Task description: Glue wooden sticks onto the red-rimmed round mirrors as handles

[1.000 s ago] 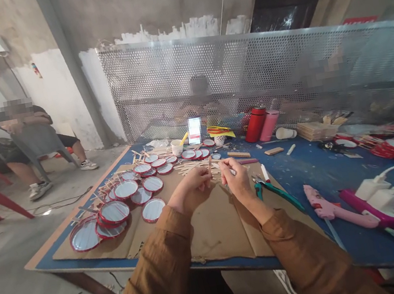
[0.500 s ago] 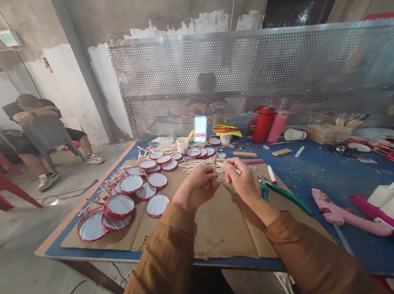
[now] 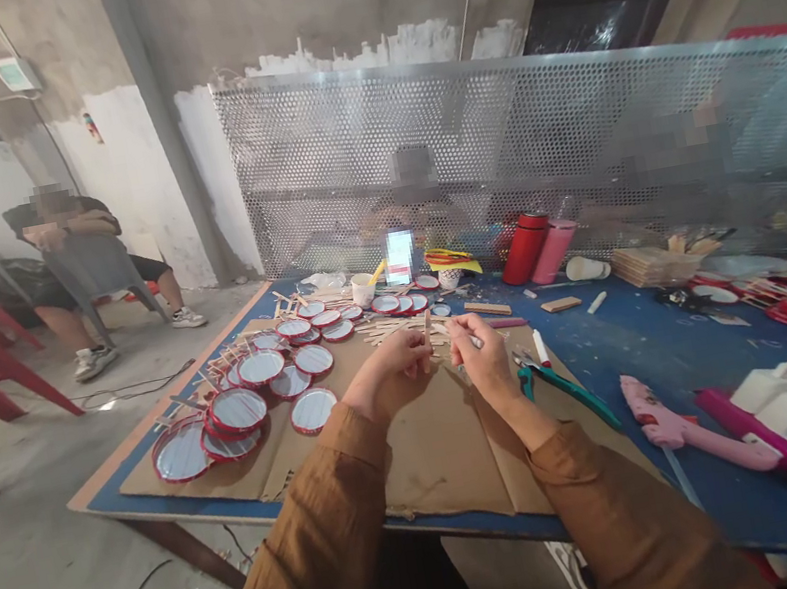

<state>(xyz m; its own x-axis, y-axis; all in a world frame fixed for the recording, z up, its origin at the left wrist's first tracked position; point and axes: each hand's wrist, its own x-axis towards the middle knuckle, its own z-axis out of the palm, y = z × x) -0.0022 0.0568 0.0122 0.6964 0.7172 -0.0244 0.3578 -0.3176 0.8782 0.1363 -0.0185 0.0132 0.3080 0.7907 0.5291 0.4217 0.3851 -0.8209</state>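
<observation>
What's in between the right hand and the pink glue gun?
The head view shows green-handled pliers there, with a white marker beside them.

Wooden stick [image 3: 428, 328]: thin, pale, near-upright, its top projecting above the fingertips of the left hand [image 3: 405, 354], above the cardboard [image 3: 434, 460]. Small whitish item [image 3: 476, 342]: gripped in the right hand [image 3: 485, 358], just beside the stick; mostly covered by fingers, shape unclear.

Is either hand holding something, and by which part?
The left hand holds a thin, pale wooden stick by its lower part. The right hand seems to pinch something small, but what and where cannot be told.
</observation>
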